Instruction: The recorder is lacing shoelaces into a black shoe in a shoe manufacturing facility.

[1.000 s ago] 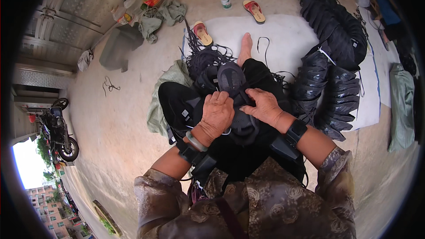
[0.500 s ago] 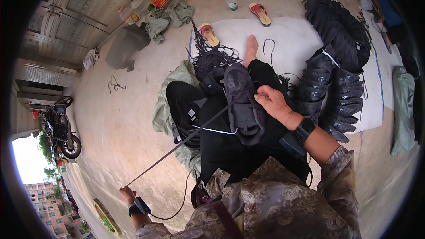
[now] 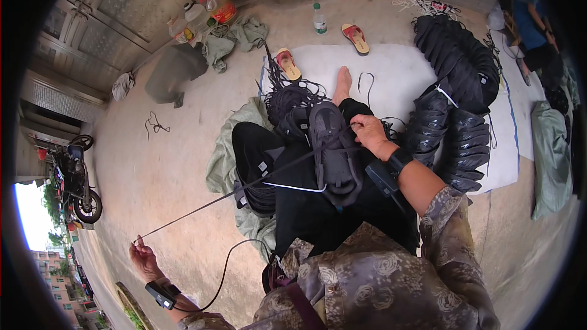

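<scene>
Cord (image 3: 244, 190), thin, dark and pulled taut, runs in a straight slanting line from the black shoe upper (image 3: 333, 150) on the person's lap out to the left hand (image 3: 145, 260), held far out to the side over the concrete floor (image 3: 165, 171). The fingers of that hand are pinched together on the cord's end. The right hand (image 3: 370, 132) rests on the upper's right edge, its fingers curled and closed on the fabric just beside the point where the cord enters. The upper is soft, mesh-like and matt, shaped like a flattened shoe with a rounded toe, and lies over black trousers. Behind it sits a loose tangle of black laces (image 3: 293, 95). To the right, glossy black stacked uppers (image 3: 455, 110) form ribbed, curving piles on a white mat (image 3: 397, 70).
</scene>
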The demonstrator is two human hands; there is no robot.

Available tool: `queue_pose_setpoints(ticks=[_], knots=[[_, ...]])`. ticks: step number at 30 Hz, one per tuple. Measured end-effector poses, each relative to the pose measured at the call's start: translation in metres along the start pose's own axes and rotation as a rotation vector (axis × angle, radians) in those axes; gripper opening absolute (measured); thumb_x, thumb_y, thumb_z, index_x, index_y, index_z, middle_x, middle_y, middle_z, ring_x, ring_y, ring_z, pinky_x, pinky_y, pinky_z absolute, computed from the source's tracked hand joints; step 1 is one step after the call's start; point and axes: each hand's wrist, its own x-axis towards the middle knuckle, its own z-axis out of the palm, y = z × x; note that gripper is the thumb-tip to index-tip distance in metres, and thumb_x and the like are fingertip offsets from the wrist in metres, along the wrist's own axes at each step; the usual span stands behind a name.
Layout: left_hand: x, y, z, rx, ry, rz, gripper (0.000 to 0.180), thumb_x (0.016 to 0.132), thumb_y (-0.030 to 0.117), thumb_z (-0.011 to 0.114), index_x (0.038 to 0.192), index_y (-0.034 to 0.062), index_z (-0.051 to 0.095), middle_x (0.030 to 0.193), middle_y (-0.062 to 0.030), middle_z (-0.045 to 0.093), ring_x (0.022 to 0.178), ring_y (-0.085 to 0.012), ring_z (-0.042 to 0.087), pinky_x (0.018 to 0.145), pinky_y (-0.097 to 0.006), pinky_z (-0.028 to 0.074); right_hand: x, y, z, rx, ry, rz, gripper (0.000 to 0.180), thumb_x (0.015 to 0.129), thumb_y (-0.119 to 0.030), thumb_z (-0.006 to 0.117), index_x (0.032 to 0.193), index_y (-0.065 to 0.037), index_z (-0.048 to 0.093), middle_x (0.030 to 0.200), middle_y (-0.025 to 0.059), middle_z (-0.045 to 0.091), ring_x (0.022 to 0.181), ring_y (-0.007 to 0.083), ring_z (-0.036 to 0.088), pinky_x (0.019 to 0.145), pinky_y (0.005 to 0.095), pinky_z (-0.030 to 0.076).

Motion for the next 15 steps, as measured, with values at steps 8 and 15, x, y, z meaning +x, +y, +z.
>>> queue_pose_setpoints(ticks=[8, 15], knots=[[0.0, 0.013, 0.073, -0.321, -0.272, 0.008, 0.057, 0.089, 0.011, 0.049, 0.133, -0.0087, 0.02, 0.069, -0.0042, 0.051, 0.055, -0.0087, 0.046, 0.05, -0.021, 0.041, 0.014, 0.017, -0.011, 0.18, 0.077, -0.082, 0.015, 0.076, -0.01, 0.058, 0.088, -0.004, 0.065, 0.066, 0.0063, 0.062, 0.052, 0.0136, 0.057, 0.054, 0.0254, 0.047], [0.003, 0.023, 0.082, -0.347, -0.42, 0.025, 0.048, 0.088, 0.01, 0.049, 0.126, -0.0101, 0.029, 0.082, -0.0116, 0.054, 0.055, -0.0103, 0.046, 0.05, -0.021, 0.039, -0.003, -0.017, -0.021, 0.62, -0.113, 0.122, 0.008, 0.078, -0.016, 0.059, 0.081, -0.01, 0.064, 0.076, 0.0004, 0.063, 0.068, 0.0103, 0.056, 0.064, 0.0266, 0.043]])
